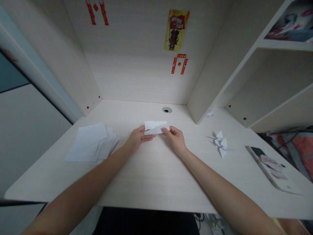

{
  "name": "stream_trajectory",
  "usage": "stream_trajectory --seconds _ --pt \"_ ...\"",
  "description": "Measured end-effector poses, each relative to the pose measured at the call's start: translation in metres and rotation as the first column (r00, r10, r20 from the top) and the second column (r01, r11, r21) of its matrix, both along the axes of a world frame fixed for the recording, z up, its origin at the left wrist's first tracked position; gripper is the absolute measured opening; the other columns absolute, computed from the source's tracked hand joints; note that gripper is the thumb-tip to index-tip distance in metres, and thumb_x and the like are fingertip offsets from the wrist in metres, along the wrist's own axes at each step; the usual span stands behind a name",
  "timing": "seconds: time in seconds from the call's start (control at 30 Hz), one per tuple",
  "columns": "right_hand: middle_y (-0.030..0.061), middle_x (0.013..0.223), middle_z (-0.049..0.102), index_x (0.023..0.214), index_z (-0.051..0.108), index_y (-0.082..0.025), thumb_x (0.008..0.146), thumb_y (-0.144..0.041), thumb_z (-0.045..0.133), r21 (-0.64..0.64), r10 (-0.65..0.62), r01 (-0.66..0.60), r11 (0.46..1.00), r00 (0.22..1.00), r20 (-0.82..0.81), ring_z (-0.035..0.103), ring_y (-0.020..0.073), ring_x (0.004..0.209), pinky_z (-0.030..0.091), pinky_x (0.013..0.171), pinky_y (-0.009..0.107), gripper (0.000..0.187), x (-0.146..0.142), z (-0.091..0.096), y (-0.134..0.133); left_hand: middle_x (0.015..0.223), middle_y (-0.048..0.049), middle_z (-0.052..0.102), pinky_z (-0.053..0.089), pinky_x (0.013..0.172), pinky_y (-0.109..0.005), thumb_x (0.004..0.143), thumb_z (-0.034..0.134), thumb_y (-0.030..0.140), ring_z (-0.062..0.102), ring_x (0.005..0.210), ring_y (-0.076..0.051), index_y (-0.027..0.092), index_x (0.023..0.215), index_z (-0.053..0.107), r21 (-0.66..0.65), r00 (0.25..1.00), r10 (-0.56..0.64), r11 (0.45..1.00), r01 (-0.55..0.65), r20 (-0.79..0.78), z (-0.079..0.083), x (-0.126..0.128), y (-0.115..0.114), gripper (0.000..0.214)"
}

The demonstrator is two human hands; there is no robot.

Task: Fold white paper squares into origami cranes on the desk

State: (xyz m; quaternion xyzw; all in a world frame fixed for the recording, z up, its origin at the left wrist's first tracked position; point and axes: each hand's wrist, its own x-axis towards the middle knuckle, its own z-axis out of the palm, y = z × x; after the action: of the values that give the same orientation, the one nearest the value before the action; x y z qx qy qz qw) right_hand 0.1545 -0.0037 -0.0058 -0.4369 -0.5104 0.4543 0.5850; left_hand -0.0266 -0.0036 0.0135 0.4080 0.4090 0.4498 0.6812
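Note:
A small white sheet of paper point(156, 124) with a fold across it is held between my two hands, just above the middle of the desk. My left hand point(139, 138) grips its left end, some fingers reaching beneath the lower edge. At the right end, the thumb of my right hand point(176, 138) presses on the paper, with the other fingers curled behind it. A loose stack of white paper sheets point(91, 143) lies to the left of my left forearm. Several folded white paper pieces with pointed tips point(220, 143) sit together right of my right hand.
A phone in a decorated case point(271, 168) lies at the desk's right side. A small white scrap point(209, 114) rests by the upright panel point(207, 81). The desk point(151, 182) has a round cable hole point(167, 110) near its back wall. Patterned fabric point(297, 147) lies beyond the right edge.

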Motion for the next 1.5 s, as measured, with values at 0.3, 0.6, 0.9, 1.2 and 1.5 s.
stream_trajectory --seconds 0.3,0.6,0.9,1.2,1.5 --pt "-0.0027 0.056 0.054 0.054 0.051 -0.019 0.062 -0.046 0.074 -0.075 -0.084 0.073 0.995 0.984 -0.159 0.051 0.0116 0.058 0.043 0.06 0.025 0.037 0.001 0.003 0.0 0.111 -0.0149 0.067 0.05 0.084 -0.036 0.072 0.064 0.029 0.068 0.091 -0.026 0.013 0.106 0.064 -0.008 0.998 -0.056 0.998 0.056 0.016 0.0 0.004 -0.005 0.038" --pt "-0.002 0.058 0.06 0.059 0.055 -0.018 0.062 -0.044 0.075 -0.077 -0.065 0.058 0.995 0.994 -0.092 0.053 0.0109 0.054 0.044 0.056 0.025 0.033 -0.001 0.001 -0.003 0.1 -0.0095 0.069 0.054 0.077 -0.035 0.065 0.072 0.044 0.065 0.092 -0.023 0.015 0.097 0.063 0.124 0.993 0.1 0.988 -0.091 -0.065 0.006 0.013 -0.012 0.044" --pt "-0.0026 0.066 0.068 0.098 0.058 -0.022 0.059 -0.038 0.077 -0.067 -0.05 0.038 0.997 0.983 -0.178 0.059 0.0126 0.055 0.047 0.057 0.025 0.047 -0.004 0.005 -0.007 0.076 -0.0032 0.071 0.051 0.068 -0.03 0.058 0.078 0.035 0.065 0.072 -0.019 0.017 0.087 0.064 0.177 0.969 0.177 0.973 -0.147 -0.172 0.007 0.015 -0.013 0.037" --pt "0.001 0.07 0.071 0.097 0.066 -0.019 0.06 -0.037 0.077 -0.091 -0.037 0.02 0.996 0.982 -0.187 0.062 0.0153 0.059 0.048 0.061 0.028 0.043 -0.005 0.004 -0.008 0.08 -0.0048 0.072 0.051 0.063 -0.029 0.064 0.074 0.04 0.065 0.07 -0.019 0.017 0.088 0.068 0.244 0.935 0.244 0.953 -0.182 -0.259 0.007 0.013 -0.013 0.034" --pt "0.0007 0.065 0.068 0.073 0.07 -0.018 0.062 -0.041 0.075 -0.116 -0.048 0.028 0.993 0.984 -0.171 0.056 0.0122 0.056 0.043 0.057 0.025 0.027 -0.006 0.003 -0.009 0.068 -0.0026 0.069 0.041 0.05 -0.021 0.066 0.072 0.042 0.059 0.057 -0.013 0.014 0.076 0.067 0.292 0.894 0.302 0.934 -0.207 -0.331 0.008 0.013 -0.014 0.029"
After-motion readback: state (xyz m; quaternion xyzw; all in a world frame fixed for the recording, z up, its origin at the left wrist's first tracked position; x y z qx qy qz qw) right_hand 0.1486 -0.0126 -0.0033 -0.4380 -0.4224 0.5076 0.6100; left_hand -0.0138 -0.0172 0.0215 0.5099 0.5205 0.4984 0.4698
